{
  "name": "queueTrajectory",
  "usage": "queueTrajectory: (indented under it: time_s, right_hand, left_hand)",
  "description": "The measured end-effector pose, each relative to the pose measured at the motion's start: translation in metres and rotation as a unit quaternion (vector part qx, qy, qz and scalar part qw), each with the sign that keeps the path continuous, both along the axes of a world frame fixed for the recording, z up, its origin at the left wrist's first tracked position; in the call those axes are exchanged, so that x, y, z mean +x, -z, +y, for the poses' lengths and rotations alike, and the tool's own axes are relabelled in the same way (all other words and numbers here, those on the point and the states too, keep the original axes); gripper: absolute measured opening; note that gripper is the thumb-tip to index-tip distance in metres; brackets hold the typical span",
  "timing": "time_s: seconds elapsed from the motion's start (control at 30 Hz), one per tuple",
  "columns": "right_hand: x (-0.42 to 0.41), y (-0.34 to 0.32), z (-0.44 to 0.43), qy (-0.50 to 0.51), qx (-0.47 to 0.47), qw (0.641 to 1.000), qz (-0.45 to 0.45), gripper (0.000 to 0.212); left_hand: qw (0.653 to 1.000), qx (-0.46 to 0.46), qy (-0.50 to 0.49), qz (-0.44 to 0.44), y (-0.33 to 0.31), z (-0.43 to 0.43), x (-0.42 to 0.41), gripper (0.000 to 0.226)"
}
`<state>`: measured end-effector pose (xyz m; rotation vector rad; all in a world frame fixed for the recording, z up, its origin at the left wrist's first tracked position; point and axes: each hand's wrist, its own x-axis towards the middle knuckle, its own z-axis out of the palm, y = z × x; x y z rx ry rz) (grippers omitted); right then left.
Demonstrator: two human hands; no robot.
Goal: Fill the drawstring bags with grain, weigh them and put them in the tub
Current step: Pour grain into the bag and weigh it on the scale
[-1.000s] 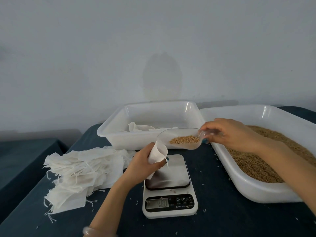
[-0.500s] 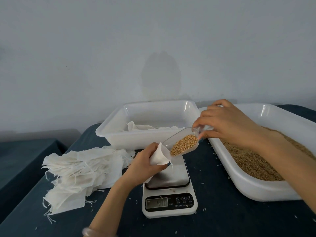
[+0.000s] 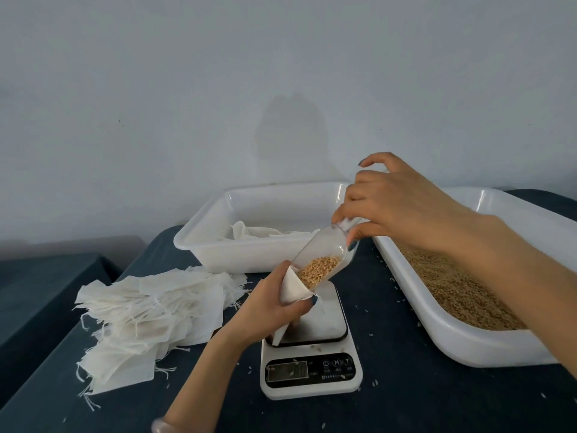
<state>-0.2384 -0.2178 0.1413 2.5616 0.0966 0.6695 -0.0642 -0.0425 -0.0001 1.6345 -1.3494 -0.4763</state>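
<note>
Your L hand [image 3: 274, 303] gripped the open drawstring bag [image 3: 293, 285] over the scale [image 3: 312, 354]. Your R hand [image 3: 396, 204] pinched the scoop [image 3: 321, 251] by its handle, tilted steeply, w/ grain [image 3: 318, 270] at the bag mouth. The tub [image 3: 249, 254] sat behind, bags inside.

Scale [image 3: 312, 354] at front centre, empty bags [image 3: 146, 314] left, grain tub [image 3: 468, 342] right — second tub [image 3: 249, 251] behind.
</note>
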Motion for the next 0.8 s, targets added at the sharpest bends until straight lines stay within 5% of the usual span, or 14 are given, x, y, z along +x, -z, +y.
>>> queueTrajectory:
  time_s: [0.27, 0.47, 0.63, 0.8]
  right_hand:
    - [0.005, -0.013, 0.004, -0.019, -0.071, 0.997, -0.02, 0.034]
    - [0.0, -0.007, -0.002, -0.009, -0.029, 0.999, -0.03, 0.045]
    - [-0.01, 0.018, -0.022, 0.048, 0.154, 0.987, -0.025, 0.052]
    - [-0.025, 0.045, -0.041, 0.104, 0.451, 0.886, -0.031, 0.042]
  left_hand:
    - [1.0, -0.012, 0.001, 0.025, 0.0, 0.001, 0.0, 0.032]
    - [0.999, -0.027, 0.011, 0.024, -0.001, 0.002, 0.0, 0.016]
    - [0.999, -0.038, 0.015, 0.027, -0.003, 0.003, 0.0, 0.007]
    - [0.996, -0.06, 0.01, 0.072, -0.005, 0.002, 0.004, 0.016]
